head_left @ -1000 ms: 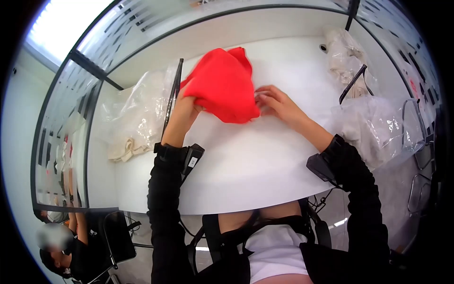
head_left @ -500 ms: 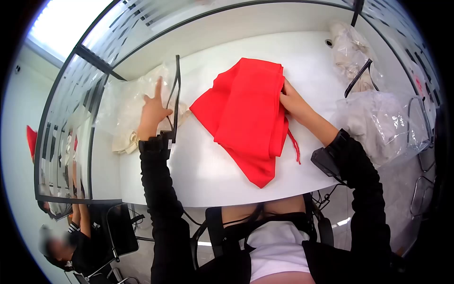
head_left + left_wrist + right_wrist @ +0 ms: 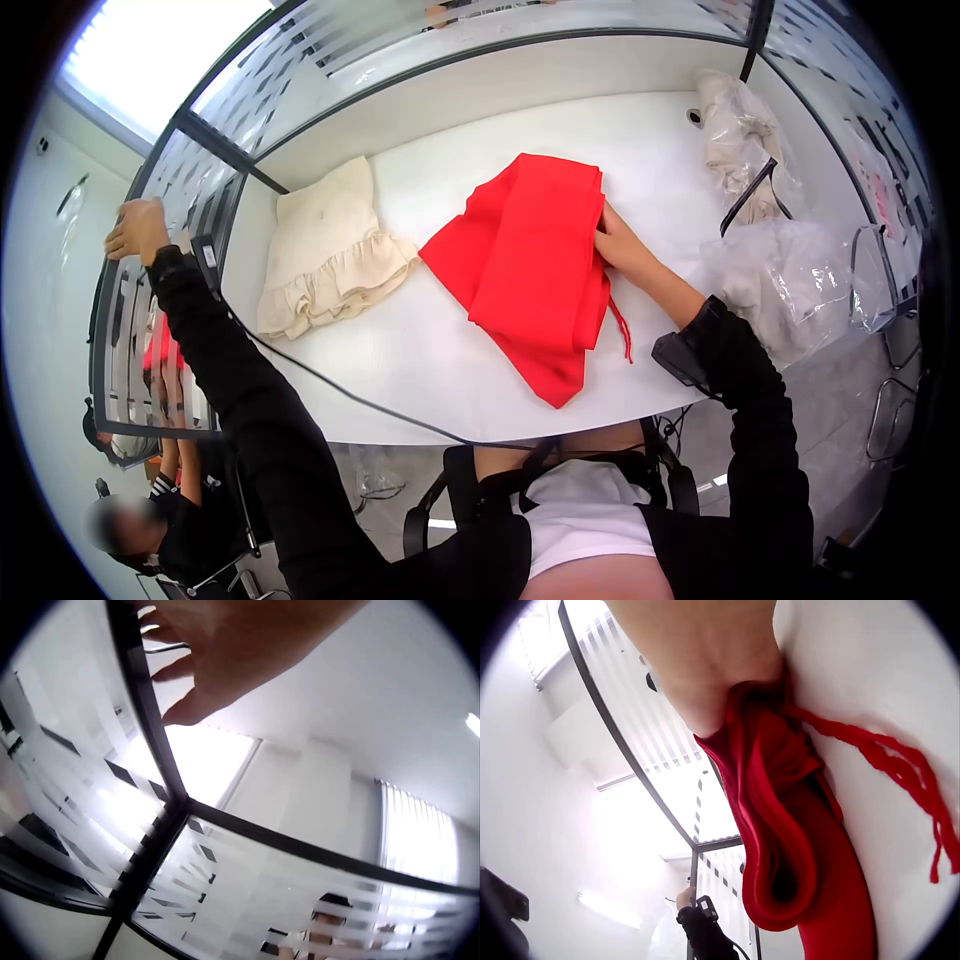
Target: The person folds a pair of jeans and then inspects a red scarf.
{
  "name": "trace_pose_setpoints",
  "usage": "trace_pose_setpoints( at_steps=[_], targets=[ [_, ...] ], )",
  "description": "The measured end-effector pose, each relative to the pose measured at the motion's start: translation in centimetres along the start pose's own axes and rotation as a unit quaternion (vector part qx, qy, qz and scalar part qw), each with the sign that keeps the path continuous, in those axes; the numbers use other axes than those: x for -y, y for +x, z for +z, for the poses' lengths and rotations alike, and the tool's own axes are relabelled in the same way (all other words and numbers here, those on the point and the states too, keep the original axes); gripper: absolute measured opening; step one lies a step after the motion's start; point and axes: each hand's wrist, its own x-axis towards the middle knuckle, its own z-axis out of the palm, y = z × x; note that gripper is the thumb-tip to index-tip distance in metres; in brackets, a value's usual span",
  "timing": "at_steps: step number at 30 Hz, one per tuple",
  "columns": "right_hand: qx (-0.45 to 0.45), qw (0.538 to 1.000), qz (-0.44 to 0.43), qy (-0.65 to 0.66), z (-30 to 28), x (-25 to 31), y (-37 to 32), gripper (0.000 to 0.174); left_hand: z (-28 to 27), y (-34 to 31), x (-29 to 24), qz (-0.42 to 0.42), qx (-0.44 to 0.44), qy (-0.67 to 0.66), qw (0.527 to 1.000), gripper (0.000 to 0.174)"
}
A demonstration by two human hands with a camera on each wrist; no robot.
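Observation:
My left hand (image 3: pixel 138 230) is raised at the far left, over the top of the glass partition's dark frame. In the left wrist view its fingers (image 3: pixel 180 669) are spread beside that frame, a thin black strap (image 3: pixel 169 649) showing among them. A clear plastic bag (image 3: pixel 72 200) with a black handle is visible just beyond the hand. Folded red cloth (image 3: pixel 525 260) lies mid-table, its right edge gripped by my right hand (image 3: pixel 622 240), fingers partly hidden in the folds. Thin red ties (image 3: pixel 885 754) trail from it.
Cream cloth with a ruffled hem (image 3: pixel 330 225) lies on the table's left. Clear bags of pale fabric (image 3: pixel 790 275) sit at the right, one with a black handle (image 3: pixel 748 195). A cable (image 3: pixel 350 400) crosses the table's front left. Another person (image 3: pixel 185 530) sits beyond the partition.
The red cloth was lowered from the raised hands onto the table. My left hand moved from the bag to the partition top, and the bag came off the cream cloth. The right hand stays put.

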Motion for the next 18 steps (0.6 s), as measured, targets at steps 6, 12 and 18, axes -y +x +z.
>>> trace_pose_setpoints(
  at_steps=[6, 12, 18],
  targets=[
    [0.019, 1.0, -0.005, 0.007, -0.2, -0.1, 0.2, 0.055, -7.3, -11.6, -6.3, 0.297, 0.139, -0.481, 0.813, 0.027],
    [0.065, 0.996, -0.055, -0.017, -0.2, -0.6, -0.2, 0.054, -22.1, -28.2, -8.9, 0.451, 0.517, -0.64, 0.344, 0.072],
    [0.124, 0.992, 0.007, -0.015, -0.7, 0.4, -0.5, 0.062, -25.3, -32.2, -10.1, 0.412, 0.431, -0.685, 0.419, 0.019]
  ],
)
